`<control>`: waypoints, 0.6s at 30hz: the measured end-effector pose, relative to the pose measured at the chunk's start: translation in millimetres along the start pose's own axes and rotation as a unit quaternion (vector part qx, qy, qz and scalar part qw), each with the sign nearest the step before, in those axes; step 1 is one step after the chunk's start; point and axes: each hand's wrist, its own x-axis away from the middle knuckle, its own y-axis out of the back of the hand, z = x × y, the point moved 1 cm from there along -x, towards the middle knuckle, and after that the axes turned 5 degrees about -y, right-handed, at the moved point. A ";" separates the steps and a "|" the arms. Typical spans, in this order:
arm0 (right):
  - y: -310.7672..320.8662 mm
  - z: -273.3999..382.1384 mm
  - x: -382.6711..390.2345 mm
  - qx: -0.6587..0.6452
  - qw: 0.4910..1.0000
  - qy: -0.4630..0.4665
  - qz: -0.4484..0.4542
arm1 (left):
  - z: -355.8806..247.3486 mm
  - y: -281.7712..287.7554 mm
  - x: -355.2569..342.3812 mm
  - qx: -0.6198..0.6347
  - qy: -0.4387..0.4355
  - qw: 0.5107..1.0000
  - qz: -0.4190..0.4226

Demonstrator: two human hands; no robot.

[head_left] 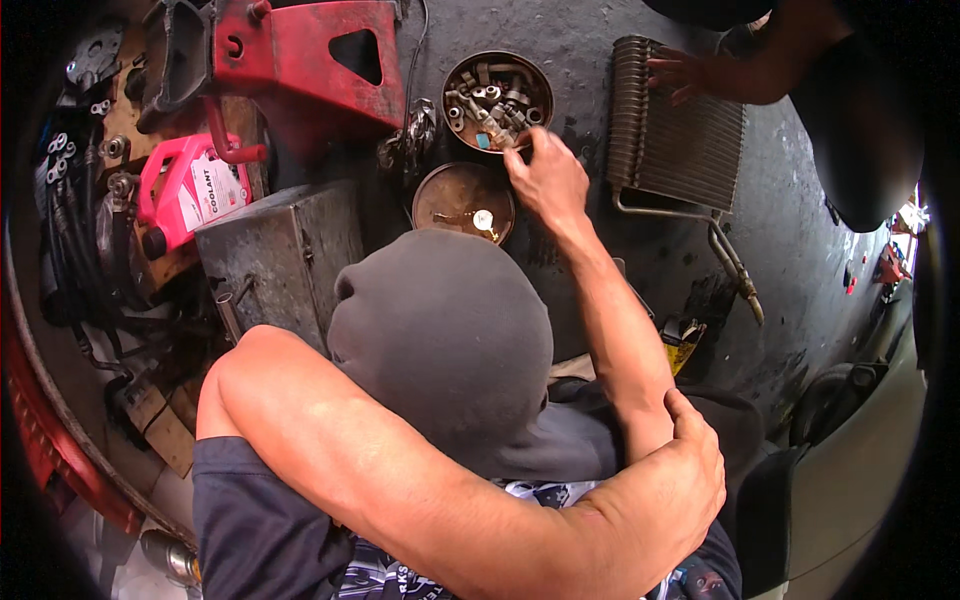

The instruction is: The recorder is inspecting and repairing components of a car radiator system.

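Observation:
My left hand (690, 470) crosses my body and is wrapped over my right arm near the elbow. My right hand (535, 165) is at the lower rim of a round tin (550, 100) of metal fittings (485, 92), fingers curled at the pieces; what they grip is unclear. Just below it sits a second, rusty round tin (445, 200) with a small white disc (483, 220) and brass-coloured bits inside. My grey-clad knee (440, 340) rises between my arms, below the tins.
A red steel stand (300, 60), pink jug (190, 185), steel box (270, 250) and black hoses (70, 230) are at the left. A finned coil (675, 140) lies at the right, with another person's hand (680, 75) on it and their dark-clad leg (860, 130) beside it.

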 end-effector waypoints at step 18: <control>43.2 -48.8 -85.3 -0.475 0.844 -0.139 0.205 | 15.4 -7.7 0.4 0.034 0.018 0.998 -0.049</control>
